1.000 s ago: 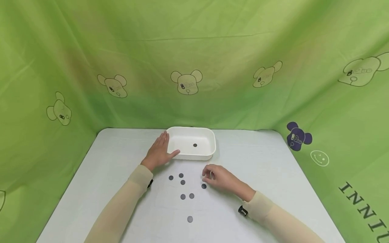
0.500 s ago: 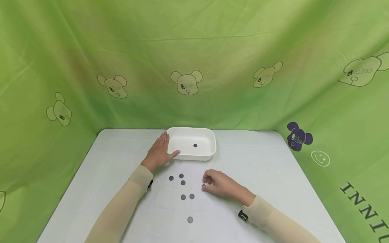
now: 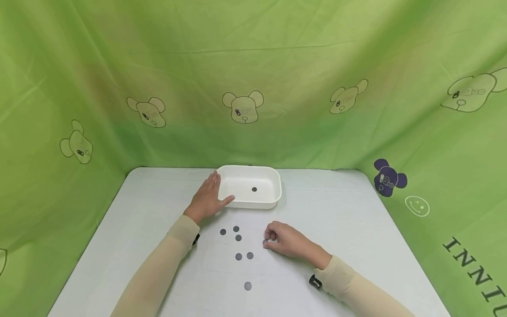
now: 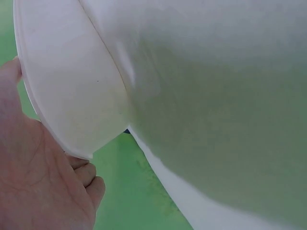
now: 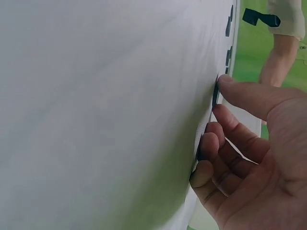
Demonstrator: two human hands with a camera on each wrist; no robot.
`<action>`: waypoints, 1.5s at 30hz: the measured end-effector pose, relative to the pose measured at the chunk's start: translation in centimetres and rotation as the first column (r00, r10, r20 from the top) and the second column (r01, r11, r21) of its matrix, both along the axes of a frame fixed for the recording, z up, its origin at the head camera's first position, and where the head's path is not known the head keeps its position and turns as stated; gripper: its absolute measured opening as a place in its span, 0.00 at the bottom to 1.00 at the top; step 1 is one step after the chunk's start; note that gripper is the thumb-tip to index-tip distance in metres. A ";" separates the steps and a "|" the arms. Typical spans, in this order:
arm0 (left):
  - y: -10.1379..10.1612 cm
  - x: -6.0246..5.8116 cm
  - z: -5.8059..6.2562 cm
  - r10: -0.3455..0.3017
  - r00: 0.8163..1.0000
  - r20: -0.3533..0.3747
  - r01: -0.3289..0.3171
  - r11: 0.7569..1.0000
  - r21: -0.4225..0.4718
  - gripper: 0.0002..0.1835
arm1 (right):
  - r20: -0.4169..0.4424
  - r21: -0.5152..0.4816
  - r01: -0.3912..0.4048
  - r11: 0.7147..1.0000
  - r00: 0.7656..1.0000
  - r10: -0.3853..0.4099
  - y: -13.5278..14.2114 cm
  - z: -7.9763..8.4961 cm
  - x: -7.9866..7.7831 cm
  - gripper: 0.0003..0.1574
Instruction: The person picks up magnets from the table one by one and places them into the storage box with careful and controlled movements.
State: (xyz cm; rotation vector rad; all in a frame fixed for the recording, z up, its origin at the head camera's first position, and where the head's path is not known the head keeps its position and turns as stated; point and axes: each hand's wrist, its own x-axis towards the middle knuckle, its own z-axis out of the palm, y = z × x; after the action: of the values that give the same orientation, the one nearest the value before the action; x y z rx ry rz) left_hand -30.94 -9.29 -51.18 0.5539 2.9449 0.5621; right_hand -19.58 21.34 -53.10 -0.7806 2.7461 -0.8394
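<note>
A white plastic tub (image 3: pixel 273 205) stands near the back edge, with one dark round disc (image 3: pixel 254 189) on its floor. My left hand (image 3: pixel 205 200) rests on the tub's left end, fingers straight, thumb along the front rim; the left wrist view shows the thumb and fingertips touching the tub's wall (image 4: pixel 72 86). On the table my right hand (image 3: pixel 291 240) pinches another dark disc (image 5: pixel 215 93) at its edges between thumb and index finger. The other fingers of that hand are curled, and something dark shows beside the middle fingertips, too hidden to name.
Several loose grey discs (image 3: pixel 238 237) lie on the white table (image 3: pixel 336 202), left of my right hand and in front of the tub. One disc (image 3: pixel 247 286) lies nearer the front. A green cloth (image 3: pixel 190 145) hangs around the table's back and sides.
My right hand has come down and slightly toward me onto the disc, thumb and index finger now at its edges. My left hand and the tub stay put.
</note>
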 end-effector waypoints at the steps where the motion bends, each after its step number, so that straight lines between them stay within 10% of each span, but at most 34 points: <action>1: 0.0 0.0 0.0 -0.001 1.000 0.000 0.001 1.000 0.001 0.57 | 0.002 0.003 0.001 1.000 1.000 -0.001 -0.1 0.0 0.0 0.11; 45: 0.0 -0.2 -0.1 -0.004 1.000 -0.006 0.004 1.000 0.002 0.58 | 0.012 -0.076 -0.008 0.997 1.000 0.009 -0.7 2.1 -1.4 0.10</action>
State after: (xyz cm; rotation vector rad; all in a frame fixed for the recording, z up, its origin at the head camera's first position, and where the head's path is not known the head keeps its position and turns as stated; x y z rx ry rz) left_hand -31.18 -9.33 -51.24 0.5618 2.9484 0.5643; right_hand -20.94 20.66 -51.05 -0.7974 2.7120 -0.9490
